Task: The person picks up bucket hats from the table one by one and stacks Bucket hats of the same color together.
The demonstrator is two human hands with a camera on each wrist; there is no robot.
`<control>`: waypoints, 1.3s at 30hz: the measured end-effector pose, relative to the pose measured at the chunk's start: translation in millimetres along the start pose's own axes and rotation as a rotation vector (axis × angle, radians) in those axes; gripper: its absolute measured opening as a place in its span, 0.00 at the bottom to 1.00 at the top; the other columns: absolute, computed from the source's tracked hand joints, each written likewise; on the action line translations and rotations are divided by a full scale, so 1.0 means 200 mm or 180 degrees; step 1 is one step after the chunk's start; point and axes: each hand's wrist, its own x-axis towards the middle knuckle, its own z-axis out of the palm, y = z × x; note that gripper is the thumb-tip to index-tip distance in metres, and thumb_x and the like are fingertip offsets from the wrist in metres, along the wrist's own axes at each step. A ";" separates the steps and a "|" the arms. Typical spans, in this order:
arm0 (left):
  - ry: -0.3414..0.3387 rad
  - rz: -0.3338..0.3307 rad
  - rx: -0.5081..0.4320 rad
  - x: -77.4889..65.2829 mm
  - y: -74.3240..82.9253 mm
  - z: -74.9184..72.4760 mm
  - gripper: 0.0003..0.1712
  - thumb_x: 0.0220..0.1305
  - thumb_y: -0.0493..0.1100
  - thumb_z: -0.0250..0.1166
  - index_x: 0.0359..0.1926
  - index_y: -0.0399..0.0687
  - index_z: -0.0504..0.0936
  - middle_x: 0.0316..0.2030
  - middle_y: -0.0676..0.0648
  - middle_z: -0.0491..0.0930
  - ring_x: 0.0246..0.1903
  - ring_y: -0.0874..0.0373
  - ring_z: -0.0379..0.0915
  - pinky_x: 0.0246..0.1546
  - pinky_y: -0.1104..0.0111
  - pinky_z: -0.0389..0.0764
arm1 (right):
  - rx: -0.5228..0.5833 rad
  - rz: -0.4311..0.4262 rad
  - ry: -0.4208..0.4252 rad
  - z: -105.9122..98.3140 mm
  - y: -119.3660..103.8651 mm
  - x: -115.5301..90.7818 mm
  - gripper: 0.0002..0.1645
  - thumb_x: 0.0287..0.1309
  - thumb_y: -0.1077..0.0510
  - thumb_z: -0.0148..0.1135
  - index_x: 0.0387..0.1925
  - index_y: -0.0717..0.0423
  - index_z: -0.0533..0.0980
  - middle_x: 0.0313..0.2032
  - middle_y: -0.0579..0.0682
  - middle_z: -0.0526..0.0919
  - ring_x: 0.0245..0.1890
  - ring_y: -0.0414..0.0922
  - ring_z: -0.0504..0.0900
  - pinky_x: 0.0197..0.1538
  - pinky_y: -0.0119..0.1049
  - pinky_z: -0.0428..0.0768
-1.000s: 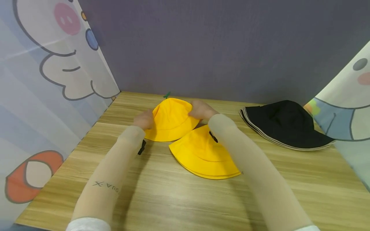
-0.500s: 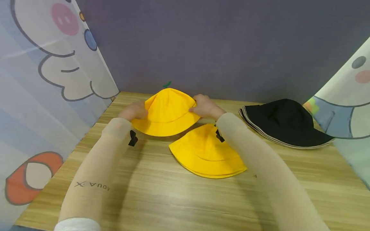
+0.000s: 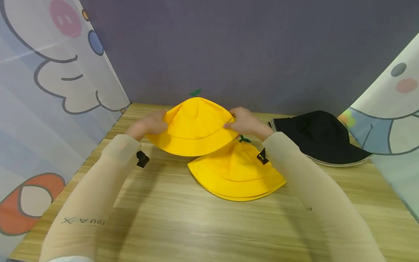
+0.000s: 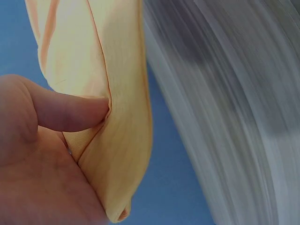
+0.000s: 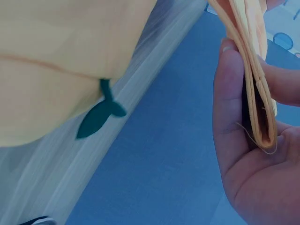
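Both hands hold a yellow bucket hat [image 3: 196,123] by its two sides, raised above the table's back part, with a green leaf sprout [image 3: 195,92] at its top. My left hand [image 3: 151,123] grips the left side; in the left wrist view the thumb [image 4: 75,112] presses the fabric near the brim seam. My right hand [image 3: 246,122] pinches the right side; the right wrist view shows folded brim layers between thumb and fingers. Below and to the right lies a second yellow hat [image 3: 237,174], also with a leaf sprout [image 5: 96,118], partly overlapped by the raised one.
Black bucket hats [image 3: 322,138] with pale-edged brims are stacked at the right of the wooden table [image 3: 183,225]. A grey-purple panel [image 3: 229,51] stands behind the table, and cartoon-printed curtains [image 3: 29,120] flank both sides.
The held yellow hat has risen off the table, first shifting left, then slightly right. My hands have moved farther apart with it, uncovering the lower hat's leaf. The other hats stay put.
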 end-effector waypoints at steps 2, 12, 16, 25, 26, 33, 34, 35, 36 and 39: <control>-0.0026 0.0063 -0.0043 -0.01 0.02 0.00 0.42 0.66 0.37 0.45 0.78 0.30 0.43 0.73 0.27 0.53 0.66 0.36 0.56 0.70 0.43 0.56 | -0.0008 0.0002 0.0007 -0.02 0.03 -0.03 0.28 0.70 0.53 0.62 0.64 0.65 0.71 0.48 0.60 0.79 0.34 0.51 0.84 0.38 0.47 0.86; 0.0053 0.0304 -0.0107 -0.07 0.13 0.02 0.29 0.60 0.34 0.48 0.63 0.32 0.62 0.54 0.33 0.68 0.51 0.39 0.65 0.55 0.47 0.66 | 0.0233 0.0002 -0.0068 -0.06 0.13 -0.15 0.25 0.70 0.54 0.62 0.62 0.63 0.73 0.41 0.58 0.84 0.31 0.51 0.83 0.35 0.41 0.85; 0.0031 0.0422 -0.0180 -0.08 0.15 0.04 0.30 0.59 0.32 0.48 0.64 0.31 0.62 0.55 0.32 0.68 0.51 0.39 0.65 0.54 0.48 0.66 | 0.0262 0.0115 -0.0039 -0.07 0.16 -0.19 0.21 0.69 0.53 0.64 0.56 0.62 0.75 0.39 0.56 0.83 0.32 0.51 0.81 0.39 0.43 0.83; -0.0156 0.0584 -0.0351 -0.10 0.21 0.10 0.37 0.62 0.34 0.51 0.72 0.30 0.54 0.67 0.30 0.62 0.61 0.39 0.62 0.63 0.47 0.64 | 0.0236 0.0260 -0.0047 -0.09 0.24 -0.34 0.23 0.68 0.51 0.65 0.56 0.62 0.76 0.41 0.55 0.82 0.35 0.49 0.80 0.42 0.42 0.81; -0.0179 0.0576 -0.0368 -0.10 0.22 0.11 0.38 0.64 0.34 0.51 0.74 0.30 0.52 0.69 0.30 0.59 0.65 0.39 0.60 0.66 0.46 0.62 | 0.0228 0.0281 -0.0038 -0.10 0.25 -0.35 0.23 0.68 0.51 0.65 0.56 0.62 0.76 0.41 0.55 0.82 0.35 0.49 0.80 0.42 0.42 0.81; -0.0304 0.0561 -0.0530 -0.12 0.27 0.16 0.33 0.66 0.36 0.54 0.71 0.34 0.57 0.68 0.32 0.61 0.66 0.40 0.59 0.67 0.46 0.61 | 0.0257 0.0335 -0.0094 -0.12 0.30 -0.44 0.24 0.68 0.51 0.66 0.55 0.63 0.76 0.40 0.55 0.83 0.34 0.48 0.80 0.39 0.40 0.82; -0.0337 0.0554 -0.0542 -0.12 0.28 0.17 0.34 0.67 0.36 0.54 0.72 0.35 0.56 0.70 0.32 0.60 0.68 0.40 0.57 0.68 0.46 0.59 | 0.0254 0.0348 -0.0108 -0.12 0.30 -0.46 0.24 0.68 0.51 0.66 0.56 0.64 0.75 0.41 0.54 0.82 0.35 0.48 0.80 0.40 0.39 0.82; -0.0377 0.0548 -0.0578 -0.13 0.28 0.18 0.38 0.68 0.37 0.54 0.75 0.37 0.52 0.73 0.33 0.56 0.71 0.41 0.53 0.71 0.46 0.56 | 0.0263 0.0360 -0.0122 -0.12 0.31 -0.47 0.25 0.68 0.51 0.66 0.57 0.64 0.75 0.41 0.54 0.82 0.35 0.48 0.80 0.40 0.39 0.81; -0.0408 0.0573 -0.0602 -0.13 0.29 0.18 0.39 0.69 0.37 0.54 0.76 0.37 0.51 0.75 0.33 0.54 0.72 0.41 0.52 0.71 0.46 0.55 | 0.0270 0.0373 -0.0125 -0.13 0.31 -0.49 0.25 0.68 0.51 0.66 0.57 0.64 0.75 0.41 0.54 0.82 0.36 0.48 0.79 0.40 0.38 0.81; -0.0476 0.0605 -0.0672 -0.14 0.32 0.21 0.41 0.70 0.37 0.54 0.79 0.37 0.46 0.78 0.35 0.48 0.75 0.43 0.46 0.74 0.47 0.51 | 0.0263 0.0378 -0.0116 -0.13 0.33 -0.54 0.26 0.68 0.50 0.66 0.58 0.65 0.75 0.42 0.54 0.82 0.37 0.48 0.78 0.42 0.38 0.79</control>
